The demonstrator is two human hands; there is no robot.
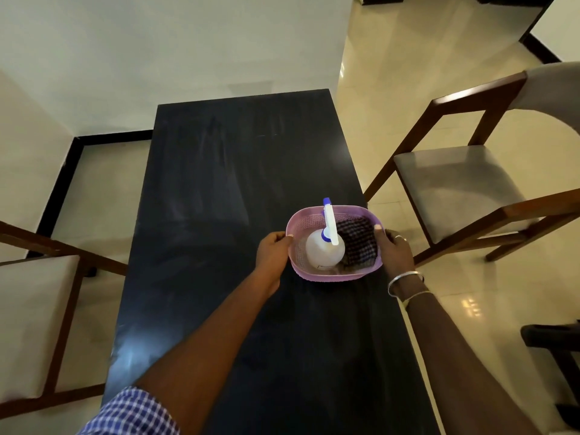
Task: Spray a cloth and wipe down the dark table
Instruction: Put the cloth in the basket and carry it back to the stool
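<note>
Left hand (272, 251) and right hand (394, 249) both clamped on opposite rims of the basket (317, 273), which sits on the counter (219, 183) near its right edge. Task's barely begun imo: spray bottle (324, 249) upright inside the basket, cloth (357, 246) folded beside it on the right, touching it. Nothing sprayed or wiped yet, so you've got it all left. Basket's pink plastic w/ mesh walls, rounded corners. Bottle's translucent white w/ blue-and-white trigger head. Cloth's dark checked weave, looks soft. Counter's long, dark, matte w/ faint smears and a glare patch near-left. Wood-frame chairs (464, 183) w/ padded seats on both sides.
</note>
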